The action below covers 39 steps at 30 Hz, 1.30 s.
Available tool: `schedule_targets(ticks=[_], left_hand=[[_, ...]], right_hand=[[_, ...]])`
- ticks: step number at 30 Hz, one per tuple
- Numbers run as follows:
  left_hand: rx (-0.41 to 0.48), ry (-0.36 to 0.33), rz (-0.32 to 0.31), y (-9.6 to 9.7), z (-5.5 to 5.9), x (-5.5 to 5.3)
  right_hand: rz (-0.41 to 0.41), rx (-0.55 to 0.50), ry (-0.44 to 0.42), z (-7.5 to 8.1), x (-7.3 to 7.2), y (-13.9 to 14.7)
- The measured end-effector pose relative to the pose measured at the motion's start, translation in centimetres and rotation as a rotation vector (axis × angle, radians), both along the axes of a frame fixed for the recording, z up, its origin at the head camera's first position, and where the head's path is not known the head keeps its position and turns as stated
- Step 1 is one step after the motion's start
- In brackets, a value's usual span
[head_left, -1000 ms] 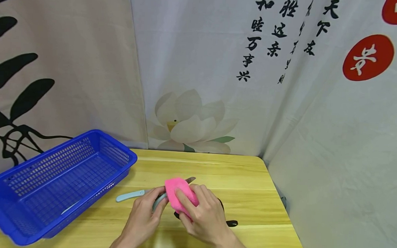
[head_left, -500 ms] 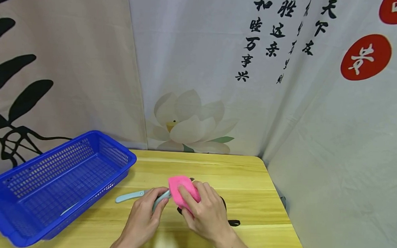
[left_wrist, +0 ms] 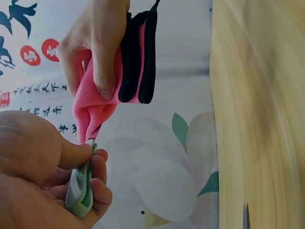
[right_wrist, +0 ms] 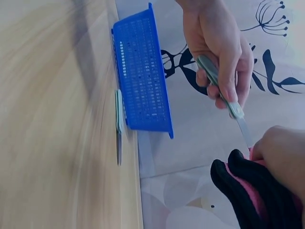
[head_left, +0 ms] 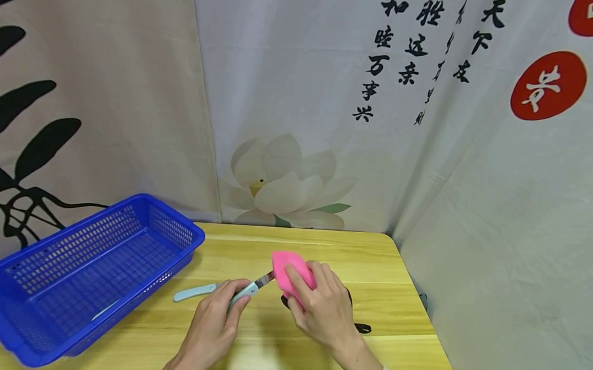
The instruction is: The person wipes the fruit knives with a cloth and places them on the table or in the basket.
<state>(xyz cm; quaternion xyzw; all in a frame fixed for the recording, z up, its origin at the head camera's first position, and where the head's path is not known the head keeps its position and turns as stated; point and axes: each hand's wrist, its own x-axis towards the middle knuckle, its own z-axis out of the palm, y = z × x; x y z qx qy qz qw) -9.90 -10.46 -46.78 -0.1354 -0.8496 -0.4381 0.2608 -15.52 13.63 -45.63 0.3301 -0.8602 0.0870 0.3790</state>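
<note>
My left hand [head_left: 211,319] grips the pale blue handle of a small folding knife [head_left: 250,290], its blade pointing up and to the right. A pink cloth [head_left: 285,264] with thick black edging is folded in my right hand [head_left: 327,310], which pinches it by the blade's tip end. In the left wrist view the pink cloth [left_wrist: 97,107] wraps the blade, hiding most of it. The right wrist view shows bare blade between the handle [right_wrist: 219,83] and the cloth. A second knife [head_left: 194,292] with the same pale blue handle lies on the table, partly behind my left hand.
A blue mesh basket [head_left: 79,255] stands at the left of the wooden table [head_left: 362,270], with a thin whitish thing [head_left: 104,310] inside. A black loop [head_left: 363,328] hangs from the cloth. Printed curtains [head_left: 301,69] surround the table's back and sides.
My right hand and the cloth have slid up and to the right along the blade, baring the part near the handle. My left hand has stayed nearly still.
</note>
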Motion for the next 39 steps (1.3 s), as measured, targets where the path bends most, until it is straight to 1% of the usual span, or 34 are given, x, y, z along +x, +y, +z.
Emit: schedule_targets(ticks=[3,8,10,12,14,18,22,26,30,36,39], left_hand=[[-0.009,0.004,-0.004,-0.1,0.0,0.0],[-0.019,-0.026,0.004,-0.3,0.0,0.0],[-0.025,-0.035,0.012,-0.4,0.0,-0.1],[-0.032,-0.034,0.022,-0.5,0.0,-0.1],[-0.038,-0.023,0.032,-0.5,-0.1,-0.2],[-0.046,0.01,0.05,-0.5,-0.2,-0.3],[-0.052,0.029,0.054,-0.4,-0.3,-0.4],[-0.061,0.034,0.059,-0.2,-0.3,-0.5],[-0.072,0.037,0.063,-0.1,-0.3,-0.5],[-0.06,0.012,0.048,0.0,-0.3,-0.3],[-0.054,0.012,0.043,-0.1,-0.3,-0.3]], right_hand=[[-0.012,-0.015,0.004,0.0,-0.4,0.6],[-0.04,-0.054,0.024,-0.1,-1.0,1.4],[-0.055,-0.071,0.026,-0.1,-1.2,1.5],[-0.052,-0.088,0.034,-0.1,-1.1,1.4],[-0.03,-0.105,0.044,-0.2,-0.9,1.2],[0.053,-0.117,0.074,-0.3,-0.2,0.2],[0.126,-0.084,0.096,-0.6,0.7,-1.1],[0.18,-0.045,0.09,-0.9,1.3,-2.1],[0.193,-0.025,0.076,-1.2,1.4,-2.6],[0.163,-0.006,0.099,-1.1,1.2,-2.5],[0.146,-0.004,0.114,-1.0,1.0,-2.3]])
